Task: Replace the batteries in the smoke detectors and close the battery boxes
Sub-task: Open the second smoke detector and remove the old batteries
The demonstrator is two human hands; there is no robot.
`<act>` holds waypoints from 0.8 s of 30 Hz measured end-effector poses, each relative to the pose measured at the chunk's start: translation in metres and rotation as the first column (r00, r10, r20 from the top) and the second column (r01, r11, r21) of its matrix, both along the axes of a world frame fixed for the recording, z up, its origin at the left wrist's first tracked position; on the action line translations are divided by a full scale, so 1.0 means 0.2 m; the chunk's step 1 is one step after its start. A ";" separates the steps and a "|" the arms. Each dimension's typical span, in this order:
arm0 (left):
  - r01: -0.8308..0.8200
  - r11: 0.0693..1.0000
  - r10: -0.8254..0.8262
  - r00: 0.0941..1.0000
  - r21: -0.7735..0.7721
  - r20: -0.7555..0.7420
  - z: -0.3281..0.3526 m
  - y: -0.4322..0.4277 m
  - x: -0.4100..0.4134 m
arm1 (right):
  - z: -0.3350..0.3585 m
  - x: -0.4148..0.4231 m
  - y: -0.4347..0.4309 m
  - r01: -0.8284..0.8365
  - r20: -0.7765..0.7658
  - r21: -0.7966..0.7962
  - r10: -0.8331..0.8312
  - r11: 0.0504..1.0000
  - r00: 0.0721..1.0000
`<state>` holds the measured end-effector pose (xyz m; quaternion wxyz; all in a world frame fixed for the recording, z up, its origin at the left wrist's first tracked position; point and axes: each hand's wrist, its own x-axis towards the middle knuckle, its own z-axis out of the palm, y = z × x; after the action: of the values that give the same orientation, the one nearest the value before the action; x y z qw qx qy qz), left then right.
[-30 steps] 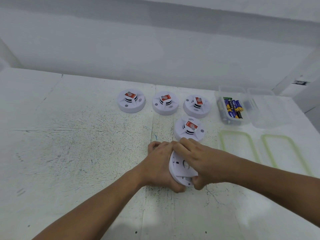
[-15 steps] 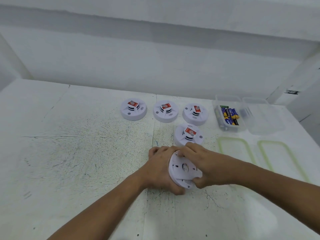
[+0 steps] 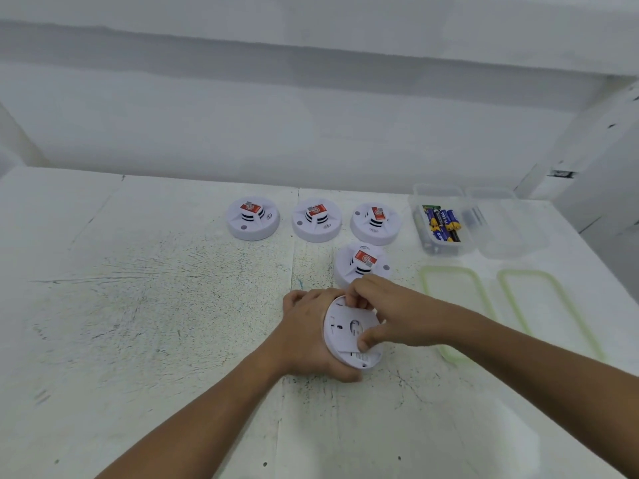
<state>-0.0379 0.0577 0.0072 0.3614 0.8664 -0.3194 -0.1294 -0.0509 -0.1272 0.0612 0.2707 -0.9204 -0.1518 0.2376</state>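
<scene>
Hands meet over the table (image 3: 173, 305): left hand (image 3: 306, 337) grips the upturned smoke detector (image 3: 340, 335) round its rim; right hand (image 3: 397, 312) has shifted, fingertips (image 3: 352, 299) now pinching its top edge, thumb pressing the back, so the battery cover is probably coming open.

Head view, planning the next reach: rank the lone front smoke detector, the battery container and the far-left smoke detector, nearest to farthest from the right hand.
1. Lone front smoke detector, just beyond the right hand, which grips the upturned smoke detector.
2. Battery container, back right.
3. Far-left smoke detector, back left of the row.
</scene>
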 end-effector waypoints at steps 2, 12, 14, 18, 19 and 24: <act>-0.002 1.000 0.002 1.000 -0.019 0.009 0.00 0.00 -0.01 | 0.00 0.02 0.00 -0.033 -0.001 -0.020 0.033 0.999 0.999; -0.009 1.000 0.008 0.999 0.020 0.041 -0.02 0.00 -0.02 | 0.03 0.02 0.01 -0.055 -0.007 -0.017 0.055 0.998 0.998; -0.016 1.000 0.015 0.999 0.023 0.032 0.00 0.00 -0.02 | 0.03 0.00 0.01 -0.037 0.013 -0.006 0.037 0.999 0.999; -0.052 0.999 0.052 0.999 -0.001 0.015 0.03 0.00 -0.05 | 0.03 -0.08 -0.01 0.088 0.067 0.095 -0.095 0.992 0.993; -0.067 0.998 0.067 0.998 -0.019 0.010 0.04 0.00 -0.06 | 0.03 -0.11 -0.01 0.127 0.077 0.122 -0.137 0.984 0.988; -0.134 0.990 0.134 0.991 -0.032 -0.013 0.03 0.02 -0.09 | -0.03 -0.22 0.01 0.320 0.166 0.306 -0.381 0.897 0.910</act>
<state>-0.0558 0.0619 0.0130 0.3852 0.8792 -0.2605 -0.1040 -0.0946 -0.1256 0.0558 0.4143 -0.9073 -0.0428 0.0576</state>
